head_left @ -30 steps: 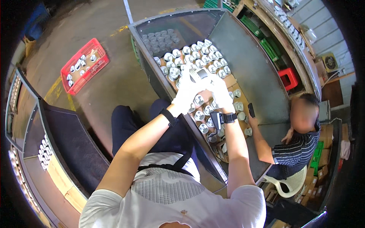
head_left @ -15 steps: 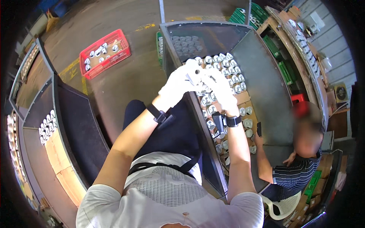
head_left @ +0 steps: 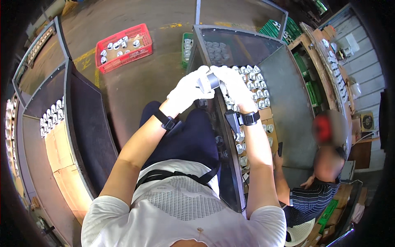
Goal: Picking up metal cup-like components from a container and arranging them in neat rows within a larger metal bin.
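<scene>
Both my hands wear white gloves and are up in front of me, by the left edge of the right-hand bench. A silvery piston (head_left: 209,82) with a dark grey side is between them. My left hand (head_left: 186,89) is closed round its left end. The fingers of my right hand (head_left: 233,82) press on its upper right side, partly hidden by the glove. Just beyond and below my right hand stand rows of similar pistons (head_left: 258,85) on cardboard inside the bench (head_left: 284,82).
A red crate (head_left: 123,61) with several pistons lies on the floor ahead, near a green crate (head_left: 187,51). To my left, another bench (head_left: 88,111) holds pistons and cardboard (head_left: 59,148). A seated person (head_left: 314,201) holding a dark phone-like object (head_left: 280,148) is at the right.
My hands have shifted left off the rows of pistons toward the bench's edge. The held piston is turned so its dark side shows. The whole view has swung slightly.
</scene>
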A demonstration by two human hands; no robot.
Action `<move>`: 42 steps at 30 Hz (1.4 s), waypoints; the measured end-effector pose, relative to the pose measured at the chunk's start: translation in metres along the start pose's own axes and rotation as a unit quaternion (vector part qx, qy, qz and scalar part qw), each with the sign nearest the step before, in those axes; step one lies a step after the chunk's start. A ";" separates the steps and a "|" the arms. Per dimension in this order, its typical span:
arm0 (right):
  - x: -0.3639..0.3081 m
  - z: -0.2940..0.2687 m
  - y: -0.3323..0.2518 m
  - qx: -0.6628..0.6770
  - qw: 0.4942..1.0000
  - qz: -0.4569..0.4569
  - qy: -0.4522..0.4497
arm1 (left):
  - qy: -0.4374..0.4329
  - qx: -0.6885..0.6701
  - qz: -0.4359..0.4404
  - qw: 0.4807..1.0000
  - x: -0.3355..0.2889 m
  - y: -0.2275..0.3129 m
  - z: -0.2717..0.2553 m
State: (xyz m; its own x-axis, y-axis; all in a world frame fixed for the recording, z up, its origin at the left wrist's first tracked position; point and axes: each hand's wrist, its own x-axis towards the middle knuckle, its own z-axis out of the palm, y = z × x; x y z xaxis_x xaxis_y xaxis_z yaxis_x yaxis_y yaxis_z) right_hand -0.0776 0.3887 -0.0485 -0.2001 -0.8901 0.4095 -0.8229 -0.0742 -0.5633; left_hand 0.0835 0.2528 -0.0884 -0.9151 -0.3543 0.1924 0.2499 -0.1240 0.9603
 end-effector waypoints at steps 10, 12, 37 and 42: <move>0.024 0.001 -0.040 0.267 0.937 0.225 -0.020 | 0.121 0.357 0.167 0.911 -0.021 0.007 -0.039; 0.027 0.009 -0.046 0.266 0.942 0.203 -0.008 | 0.129 0.070 0.085 0.986 -0.022 0.000 -0.045; 0.055 0.061 -0.076 0.001 0.999 0.038 -0.017 | 0.105 0.108 0.095 0.984 -0.029 0.000 -0.068; 0.042 0.078 -0.056 -0.119 0.988 -0.086 0.045 | 0.114 -0.374 -0.106 0.914 -0.032 0.011 -0.064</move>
State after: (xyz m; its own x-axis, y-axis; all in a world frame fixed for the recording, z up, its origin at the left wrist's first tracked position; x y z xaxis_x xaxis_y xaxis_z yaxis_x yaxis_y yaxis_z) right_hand 0.0012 0.3201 -0.0558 -0.0843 -0.8294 0.5523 -0.9484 -0.1033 -0.2998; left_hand 0.1360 0.2031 -0.0966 -0.8997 -0.4221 -0.1110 0.2988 -0.7811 0.5483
